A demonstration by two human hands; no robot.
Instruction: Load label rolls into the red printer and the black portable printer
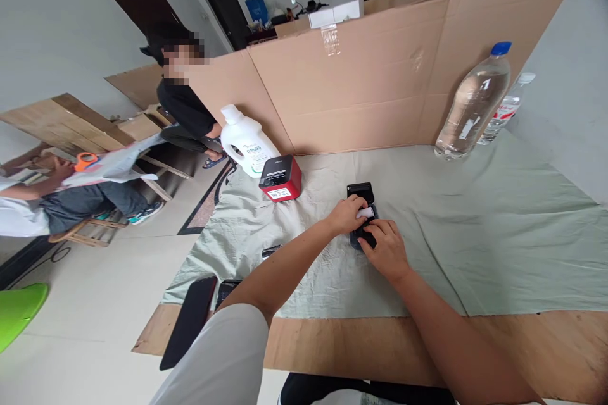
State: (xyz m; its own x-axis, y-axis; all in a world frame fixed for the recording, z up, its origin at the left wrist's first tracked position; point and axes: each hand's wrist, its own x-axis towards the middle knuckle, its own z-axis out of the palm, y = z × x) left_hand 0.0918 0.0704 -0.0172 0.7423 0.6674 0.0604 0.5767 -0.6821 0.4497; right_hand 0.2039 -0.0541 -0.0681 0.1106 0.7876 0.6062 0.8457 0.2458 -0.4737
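— So, what covers the worktop?
— A pale green cloth (475, 234), with a brown cardboard screen (370, 76) behind; a clear plastic water bottle (472, 104) stands right, a red-and-black box (281, 178) left.
— And the hands?
— Both meet mid-cloth on a small black open-lidded device (361, 199). The left hand (346, 215) pinches a white roll (365, 211) in its fingers; the right hand (387, 250) grips the device's near end.

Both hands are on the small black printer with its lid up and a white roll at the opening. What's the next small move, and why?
Probably seat the white roll down into the small black printer. The lid stands open, the left hand has the roll at the opening, seemingly not fully in, and the right hand steadies the body on the green cloth.
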